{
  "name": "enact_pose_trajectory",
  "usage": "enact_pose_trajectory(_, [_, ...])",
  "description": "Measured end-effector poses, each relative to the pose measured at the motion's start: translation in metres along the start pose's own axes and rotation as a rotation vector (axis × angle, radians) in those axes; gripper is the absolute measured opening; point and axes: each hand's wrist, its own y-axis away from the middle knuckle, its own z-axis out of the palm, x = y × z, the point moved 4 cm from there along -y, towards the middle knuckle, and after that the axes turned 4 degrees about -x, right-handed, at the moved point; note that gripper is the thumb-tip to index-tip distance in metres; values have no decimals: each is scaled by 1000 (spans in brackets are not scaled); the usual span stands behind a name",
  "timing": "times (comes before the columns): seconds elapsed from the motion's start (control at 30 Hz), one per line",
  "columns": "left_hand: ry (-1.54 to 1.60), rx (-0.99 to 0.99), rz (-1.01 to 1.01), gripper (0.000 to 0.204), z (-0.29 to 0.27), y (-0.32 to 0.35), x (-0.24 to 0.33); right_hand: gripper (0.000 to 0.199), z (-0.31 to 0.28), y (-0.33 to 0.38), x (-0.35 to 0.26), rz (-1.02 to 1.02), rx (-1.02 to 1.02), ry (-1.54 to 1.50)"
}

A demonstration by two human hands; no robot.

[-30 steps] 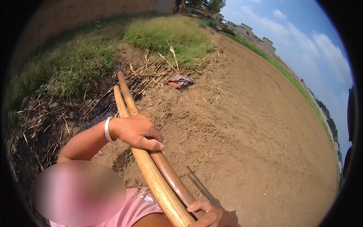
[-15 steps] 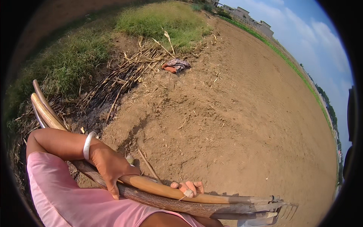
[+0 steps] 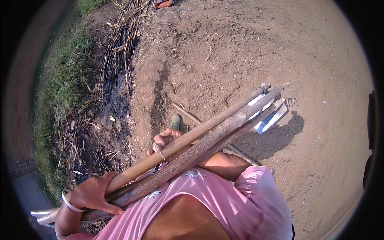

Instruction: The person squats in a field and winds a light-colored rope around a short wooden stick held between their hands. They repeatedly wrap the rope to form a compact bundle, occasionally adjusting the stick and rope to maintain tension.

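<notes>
A bundle of several long wooden tool handles (image 3: pixel 208 138) slants across my body from lower left to upper right. My left hand (image 3: pixel 94 193), with a white bracelet at its wrist, is closed around the handles near their lower end. My right arm passes beneath the bundle, and the curled fingers of my right hand (image 3: pixel 163 141) hold it near the middle; a pale wrap or ring shows on one finger. At the far end are a shovel blade (image 3: pixel 272 119), bright and bluish, and a fork head (image 3: pixel 293 102) with thin tines.
On the dirt beneath the bundle lies another wooden stick (image 3: pixel 188 113), next to a green shoe (image 3: pixel 176 122). Burnt stalks (image 3: pixel 114 76) and ash run along the left, bordered by grass (image 3: pixel 60 96). Reddish cloth (image 3: pixel 163 4) lies at the top. Bare soil stretches to the right.
My view has tipped downward. The bundle's tool end has swung up and away from me, while its other end has dropped to the lower left. Both hands keep hold.
</notes>
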Motion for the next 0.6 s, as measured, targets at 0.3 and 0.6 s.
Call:
enact_pose_trajectory(0.3, [735, -119, 211, 97, 52, -235, -70, 40, -280, 42, -188, -295, 349, 903])
enact_pose_trajectory(0.6, [1304, -497, 141, 79, 92, -372, -108, 74, -260, 30, -86, -515, 1006, 230])
